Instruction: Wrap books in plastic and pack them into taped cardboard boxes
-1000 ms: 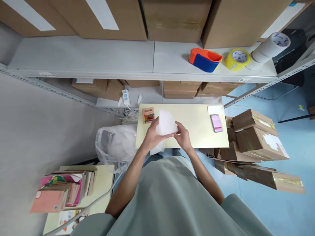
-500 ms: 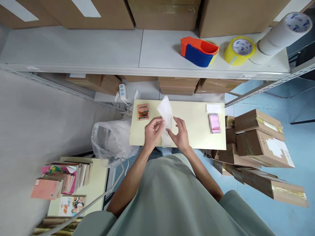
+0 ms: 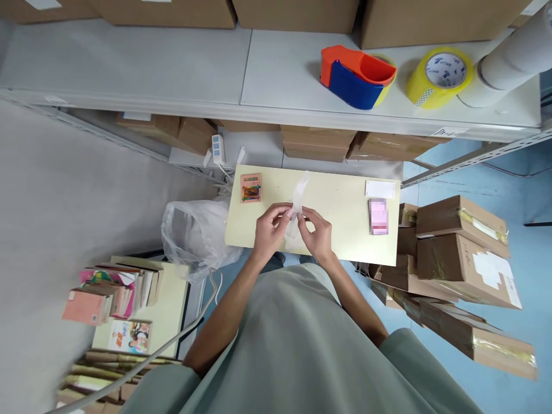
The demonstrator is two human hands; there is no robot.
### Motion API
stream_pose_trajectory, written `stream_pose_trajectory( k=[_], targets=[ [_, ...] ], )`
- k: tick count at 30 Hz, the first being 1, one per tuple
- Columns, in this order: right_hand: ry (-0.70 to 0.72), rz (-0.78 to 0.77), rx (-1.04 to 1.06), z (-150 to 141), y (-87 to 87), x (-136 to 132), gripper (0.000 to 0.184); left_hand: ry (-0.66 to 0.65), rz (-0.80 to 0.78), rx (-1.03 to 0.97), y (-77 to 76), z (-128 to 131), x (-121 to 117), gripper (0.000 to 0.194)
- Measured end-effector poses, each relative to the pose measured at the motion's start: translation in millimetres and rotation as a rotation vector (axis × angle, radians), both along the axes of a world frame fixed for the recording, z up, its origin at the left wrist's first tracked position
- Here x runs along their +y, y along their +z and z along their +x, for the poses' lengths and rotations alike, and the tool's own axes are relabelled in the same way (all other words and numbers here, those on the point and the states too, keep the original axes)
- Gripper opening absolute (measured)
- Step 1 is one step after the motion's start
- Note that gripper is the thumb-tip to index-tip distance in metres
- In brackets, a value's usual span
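Over the front of the pale yellow table (image 3: 345, 247), my left hand (image 3: 268, 234) pinches a thin, white, see-through sheet (image 3: 301, 191); whether it is a bag or a tissue I cannot tell. My right hand (image 3: 318, 236) pinches the same sheet from the other side, fingertips close to those of the left. One part of the sheet stands up narrow above the fingers, and another hangs below them. To the left on the table lies a small pink pack with coloured sticks (image 3: 250, 188). A white card (image 3: 380, 189) and a pink packet, partly blurred (image 3: 379, 217), lie at the right end.
Above the table's far edge runs a grey shelf (image 3: 172, 69) with cartons, a red-and-blue tape dispenser (image 3: 357, 77) and yellow tape (image 3: 439, 77). A clear plastic bag (image 3: 194, 236) hangs at left, near books (image 3: 103, 293). Cardboard boxes (image 3: 468, 270) are piled at right.
My right hand has closed from open onto the sheet, and its fingers have come nearer my left hand. The sheet's upper part has narrowed. The view has shifted slightly.
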State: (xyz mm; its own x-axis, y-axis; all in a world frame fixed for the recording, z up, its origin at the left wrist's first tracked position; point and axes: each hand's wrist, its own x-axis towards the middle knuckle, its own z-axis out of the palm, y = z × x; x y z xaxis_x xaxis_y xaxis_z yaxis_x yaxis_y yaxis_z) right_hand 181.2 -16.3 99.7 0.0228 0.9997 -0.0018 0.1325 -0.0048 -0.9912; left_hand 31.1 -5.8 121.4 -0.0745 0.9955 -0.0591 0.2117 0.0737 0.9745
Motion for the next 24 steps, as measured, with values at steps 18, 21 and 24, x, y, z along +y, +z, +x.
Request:
stream_pose_trajectory(
  k=[18, 21, 24],
  targets=[
    [-0.24, -0.106, 0.049, 68, -27.7, 30, 0.034, 0.218, -0.018, 0.274, -22.7, -73, 49, 0.018],
    [-0.273, -0.103, 0.05, 63, -23.0, 31, 0.038, 0.222, -0.033, 0.125, -20.9, -62, 47, 0.033],
    [-0.275, -0.053, 0.052, 57, -7.9, 30, 0.038, 0.155, -0.126, -0.091, -7.6, -50, 41, 0.058]
  ],
)
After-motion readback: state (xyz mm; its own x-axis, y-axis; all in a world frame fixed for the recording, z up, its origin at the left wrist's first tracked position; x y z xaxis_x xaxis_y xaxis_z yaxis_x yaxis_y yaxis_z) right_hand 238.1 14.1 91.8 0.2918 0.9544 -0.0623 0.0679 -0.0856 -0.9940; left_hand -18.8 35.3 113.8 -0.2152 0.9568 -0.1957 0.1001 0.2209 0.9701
